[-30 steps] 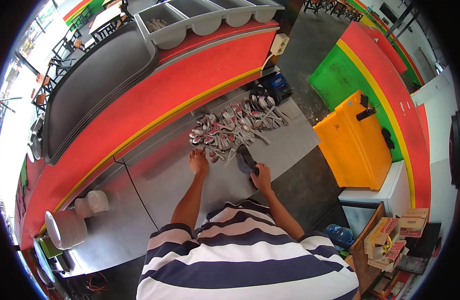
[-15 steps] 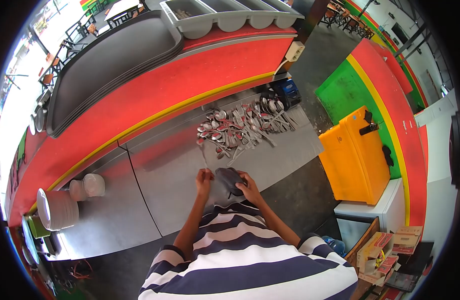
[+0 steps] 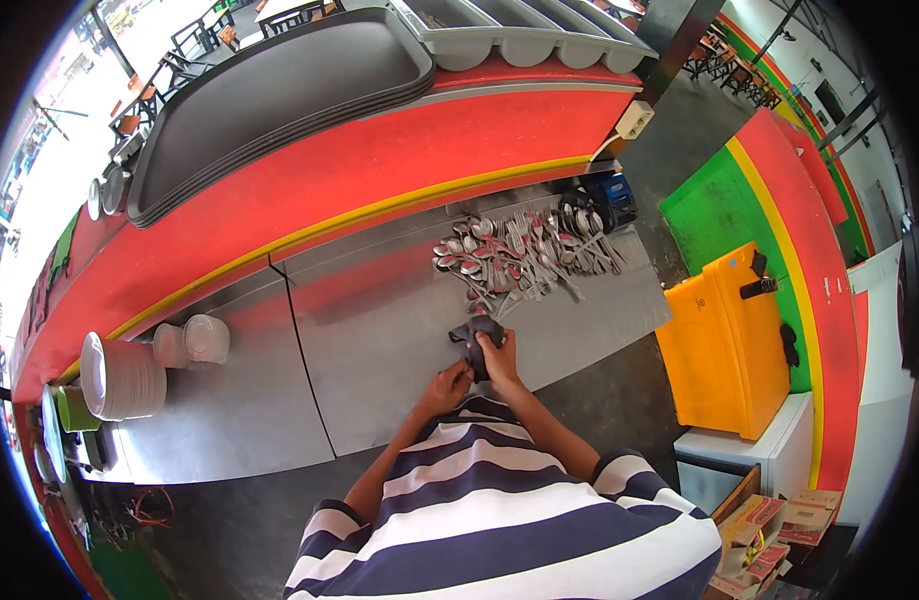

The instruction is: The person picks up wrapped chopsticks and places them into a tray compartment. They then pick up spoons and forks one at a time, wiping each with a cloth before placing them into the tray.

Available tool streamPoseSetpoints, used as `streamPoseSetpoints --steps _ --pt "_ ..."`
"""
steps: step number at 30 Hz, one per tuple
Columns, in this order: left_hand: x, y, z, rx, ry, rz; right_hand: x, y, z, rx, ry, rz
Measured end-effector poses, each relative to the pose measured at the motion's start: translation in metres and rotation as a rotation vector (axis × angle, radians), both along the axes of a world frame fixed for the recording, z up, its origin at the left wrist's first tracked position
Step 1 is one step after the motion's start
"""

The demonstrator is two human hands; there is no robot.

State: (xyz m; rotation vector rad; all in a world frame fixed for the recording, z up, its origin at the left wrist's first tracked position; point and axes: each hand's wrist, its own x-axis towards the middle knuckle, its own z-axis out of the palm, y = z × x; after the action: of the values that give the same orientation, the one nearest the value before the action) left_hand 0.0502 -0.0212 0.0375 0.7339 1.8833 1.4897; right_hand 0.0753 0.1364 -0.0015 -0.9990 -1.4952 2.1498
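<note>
A dark grey cloth [image 3: 474,334] is bunched between my two hands, above the near edge of the steel counter. My right hand [image 3: 498,358] is closed round the cloth from the right. Just below and to the left, my left hand [image 3: 448,388] has its fingers pressed together at the cloth's lower edge; whatever they pinch there is too small to make out. Beyond the cloth lies a spread pile of spoons and forks [image 3: 530,255] on the counter.
Stacked white plates [image 3: 130,380] and clear containers [image 3: 207,338] stand at the left. Dark trays [image 3: 280,95] and a grey cutlery holder [image 3: 530,30] rest on the red ledge. An orange cooler [image 3: 725,345] is at the right.
My left hand has come in from the left to the cloth's lower edge; the utensil it held no longer shows. My right hand has turned more upright round the cloth. The camera view has shifted.
</note>
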Motion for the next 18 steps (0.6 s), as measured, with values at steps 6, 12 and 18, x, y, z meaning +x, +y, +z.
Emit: streamPoseSetpoints --steps 6,12,18 --pt "0.003 0.001 -0.003 0.041 -0.075 -0.032 0.003 0.010 0.027 -0.261 -0.098 -0.062" --pt "0.003 0.002 -0.012 -0.024 -0.060 0.171 0.017 0.003 0.032 -0.223 -0.108 0.251" --pt "-0.001 -0.004 -0.028 -0.053 0.073 0.295 0.014 -0.012 0.053 -0.067 -0.107 0.395"
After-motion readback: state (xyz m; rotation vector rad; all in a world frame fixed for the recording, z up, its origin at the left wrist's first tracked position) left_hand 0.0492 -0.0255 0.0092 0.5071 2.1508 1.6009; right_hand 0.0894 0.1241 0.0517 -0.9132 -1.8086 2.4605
